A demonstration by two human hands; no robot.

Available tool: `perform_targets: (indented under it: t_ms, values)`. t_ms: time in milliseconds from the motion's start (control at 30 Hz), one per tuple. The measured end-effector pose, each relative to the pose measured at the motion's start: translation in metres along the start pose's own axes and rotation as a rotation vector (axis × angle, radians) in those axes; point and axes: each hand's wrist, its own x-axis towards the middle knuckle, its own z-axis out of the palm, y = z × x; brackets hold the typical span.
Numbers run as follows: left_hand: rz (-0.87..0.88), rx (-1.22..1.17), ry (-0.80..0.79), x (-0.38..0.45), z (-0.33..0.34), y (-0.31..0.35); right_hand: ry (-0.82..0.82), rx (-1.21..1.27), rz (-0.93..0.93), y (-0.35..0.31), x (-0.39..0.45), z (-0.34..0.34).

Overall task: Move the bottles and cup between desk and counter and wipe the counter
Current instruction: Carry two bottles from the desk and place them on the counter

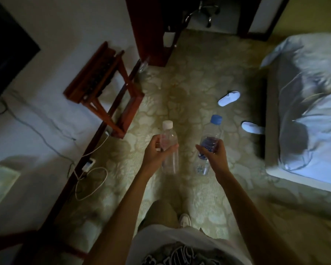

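I hold one clear plastic bottle in each hand, out in front of me above a patterned carpet. My left hand (157, 150) grips the middle of a bottle with a white cap (170, 161), held upright. My right hand (214, 152) grips a bottle with a blue cap and blue label (211, 129), tilted slightly right. Neither desk, counter nor cup can be made out in this dim view.
A folding wooden luggage rack (103, 79) stands against the left wall. A white cable (90, 180) loops on the floor from a wall socket. Two white slippers (228, 98) lie near the bed (304, 111) at right. A dark wooden cabinet (151, 29) stands ahead.
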Motion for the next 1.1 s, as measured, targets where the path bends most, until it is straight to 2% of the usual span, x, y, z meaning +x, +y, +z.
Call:
perform_targets:
  t_ms: [167,333,467,633,733,867,1000,1100]
  values:
    - [-0.04,0.062,-0.031,0.097,0.043,0.01,0.076,0.049,0.089,0.001,0.074,-0.018]
    - [-0.066,0.086,-0.158,0.221,0.096,0.03,0.143,0.041,0.135,-0.02,0.18,-0.031]
    - [-0.068,0.1,-0.284,0.329,0.137,0.093,0.215,0.021,0.138,-0.071,0.287,-0.046]
    - [-0.021,0.059,-0.332,0.458,0.168,0.185,0.253,0.041,0.078,-0.146,0.412,-0.061]
    - [-0.008,0.027,-0.326,0.519,0.192,0.209,0.287,0.084,0.09,-0.162,0.471,-0.073]
    - [-0.09,0.016,-0.325,0.613,0.237,0.215,0.292,0.136,0.125,-0.167,0.564,-0.09]
    - [-0.117,0.022,-0.23,0.72,0.279,0.238,0.231,0.134,0.133,-0.189,0.695,-0.104]
    - [-0.103,0.027,-0.165,0.793,0.302,0.286,0.179,0.132,0.137,-0.236,0.79,-0.112]
